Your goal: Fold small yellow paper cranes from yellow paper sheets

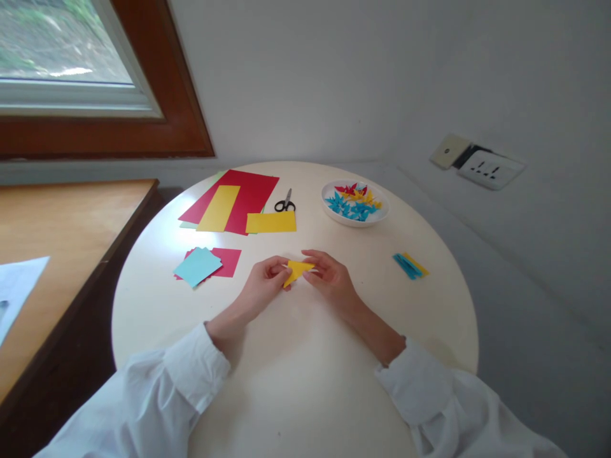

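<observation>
A small yellow paper triangle (296, 271) is held just above the middle of the round white table (296, 394). My left hand (268, 280) pinches its left side between thumb and fingers. At its right corner, my right hand (333, 277) has thumb and forefinger closed around the tip. Beyond my hands lies a yellow paper strip (271, 222), with black-handled scissors (285, 204) just behind it. Light blue squares (199, 266) lie on red paper pieces (229, 261) left of my left hand.
Large red sheets (252, 191) with another yellow strip (218, 208) are at the back left. A white plate (355, 222) of folded red, yellow and blue paper shapes stands at the back right. Blue and yellow folded strips (409, 266) lie at right. A wooden table (71, 222) is far left.
</observation>
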Demonstrator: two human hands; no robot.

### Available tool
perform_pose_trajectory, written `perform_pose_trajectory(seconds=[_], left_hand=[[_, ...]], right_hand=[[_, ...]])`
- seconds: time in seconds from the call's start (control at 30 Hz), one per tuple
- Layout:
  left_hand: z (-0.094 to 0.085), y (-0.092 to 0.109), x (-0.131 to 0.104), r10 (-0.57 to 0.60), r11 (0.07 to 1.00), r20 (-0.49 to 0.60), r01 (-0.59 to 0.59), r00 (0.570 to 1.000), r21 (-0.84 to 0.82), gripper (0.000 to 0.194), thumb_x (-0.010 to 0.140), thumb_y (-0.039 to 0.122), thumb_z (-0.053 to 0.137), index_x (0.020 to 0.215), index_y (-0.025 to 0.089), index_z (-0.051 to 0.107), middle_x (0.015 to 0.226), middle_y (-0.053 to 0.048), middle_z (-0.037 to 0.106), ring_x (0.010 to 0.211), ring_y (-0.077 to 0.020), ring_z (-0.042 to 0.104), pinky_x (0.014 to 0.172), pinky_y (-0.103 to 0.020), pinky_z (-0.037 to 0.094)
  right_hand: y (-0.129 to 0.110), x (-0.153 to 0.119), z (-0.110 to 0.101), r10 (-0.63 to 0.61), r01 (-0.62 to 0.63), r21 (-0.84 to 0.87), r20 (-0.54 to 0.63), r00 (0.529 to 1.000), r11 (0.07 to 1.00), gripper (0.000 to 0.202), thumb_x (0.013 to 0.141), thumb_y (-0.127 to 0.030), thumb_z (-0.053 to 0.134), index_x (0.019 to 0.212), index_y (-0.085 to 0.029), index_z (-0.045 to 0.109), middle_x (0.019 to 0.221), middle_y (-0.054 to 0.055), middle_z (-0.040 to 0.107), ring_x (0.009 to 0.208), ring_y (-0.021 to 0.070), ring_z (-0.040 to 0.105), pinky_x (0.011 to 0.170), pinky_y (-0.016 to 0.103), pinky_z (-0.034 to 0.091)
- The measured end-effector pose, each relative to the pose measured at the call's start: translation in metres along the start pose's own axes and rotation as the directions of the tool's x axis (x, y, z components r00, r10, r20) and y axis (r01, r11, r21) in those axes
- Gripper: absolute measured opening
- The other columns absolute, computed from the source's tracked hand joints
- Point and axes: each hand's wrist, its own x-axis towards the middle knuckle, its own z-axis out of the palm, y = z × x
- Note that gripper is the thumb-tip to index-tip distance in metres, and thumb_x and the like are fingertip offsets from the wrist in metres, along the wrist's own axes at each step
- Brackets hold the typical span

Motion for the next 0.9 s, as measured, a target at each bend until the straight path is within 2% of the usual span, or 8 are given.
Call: perform_pose_trajectory(seconds=[0.1, 0.2, 0.37, 0.47, 0.6, 0.9], left_hand=[[0.0004, 0.0034, -0.0007, -0.022, 1.000, -0.027, 0.022, 0.999, 0.000, 0.027, 0.079, 0.031, 0.058, 0.101, 0.017, 0.060, 0.057, 0.004, 0.056, 0.055, -0.0100, 0.054, 0.053, -0.020, 0.039], [0.0008, 0.0053, -0.0012, -0.031, 0.999, -0.052, 0.030, 0.998, -0.014, 0.034, 0.078, 0.034, 0.061, 0.108, 0.019, 0.057, 0.063, 0.003, 0.061, 0.057, -0.0104, 0.057, 0.054, -0.020, 0.041], [0.0001, 0.0069, -0.0020, 0.052, 0.999, -0.014, -0.052, 0.999, -0.015, 0.044, 0.074, 0.036, 0.068, 0.112, 0.019, 0.054, 0.079, -0.003, 0.069, 0.070, -0.0139, 0.063, 0.063, -0.024, 0.046], [0.0002, 0.0075, -0.0017, 0.102, 0.995, -0.004, -0.102, 0.995, -0.004, 0.043, 0.071, 0.033, 0.071, 0.108, 0.018, 0.055, 0.087, -0.005, 0.070, 0.077, -0.0161, 0.065, 0.066, -0.025, 0.048], [0.0015, 0.0083, -0.0001, 0.134, 0.991, -0.090, -0.131, 0.987, 0.040, 0.031, 0.068, 0.031, 0.072, 0.092, 0.016, 0.061, 0.089, -0.006, 0.070, 0.081, -0.0178, 0.065, 0.070, -0.027, 0.050], [0.0007, 0.0074, -0.0004, 0.153, 0.987, -0.094, -0.148, 0.984, 0.056, 0.022, 0.073, 0.033, 0.067, 0.084, 0.014, 0.063, 0.084, -0.006, 0.068, 0.074, -0.0157, 0.064, 0.071, -0.029, 0.052]], right_hand=[[-0.0001, -0.0009, 0.0004, -0.013, 0.014, -0.032, 0.026, 1.000, 0.999, 0.026, 0.068, -0.026, 0.067, 0.092, -0.020, 0.068, 0.099, 0.006, 0.069, 0.091, 0.0172, 0.064, 0.077, 0.030, 0.053], [0.0000, -0.0009, 0.0010, -0.008, 0.007, -0.040, -0.009, 1.000, 0.999, 0.026, 0.067, -0.026, 0.068, 0.091, -0.019, 0.069, 0.095, 0.006, 0.071, 0.085, 0.0166, 0.066, 0.075, 0.029, 0.054], [0.0008, 0.0003, 0.0003, 0.031, -0.033, -0.021, -0.073, 0.997, 0.999, 0.027, 0.064, -0.028, 0.071, 0.090, -0.019, 0.071, 0.093, 0.006, 0.072, 0.079, 0.0162, 0.067, 0.075, 0.030, 0.055], [0.0003, 0.0008, 0.0002, 0.035, -0.037, -0.015, -0.096, 0.995, 0.999, 0.027, 0.063, -0.029, 0.072, 0.087, -0.019, 0.071, 0.092, 0.005, 0.073, 0.079, 0.0168, 0.068, 0.075, 0.030, 0.055], [-0.0011, 0.0005, 0.0010, 0.048, -0.049, -0.008, -0.103, 0.994, 0.999, 0.026, 0.062, -0.029, 0.072, 0.085, -0.018, 0.071, 0.090, 0.006, 0.073, 0.081, 0.0178, 0.068, 0.077, 0.031, 0.055], [0.0008, 0.0010, 0.0024, 0.004, -0.004, -0.001, -0.035, 0.999, 1.000, 0.025, 0.064, -0.026, 0.070, 0.088, -0.018, 0.067, 0.092, 0.006, 0.071, 0.085, 0.0173, 0.066, 0.075, 0.029, 0.054]])
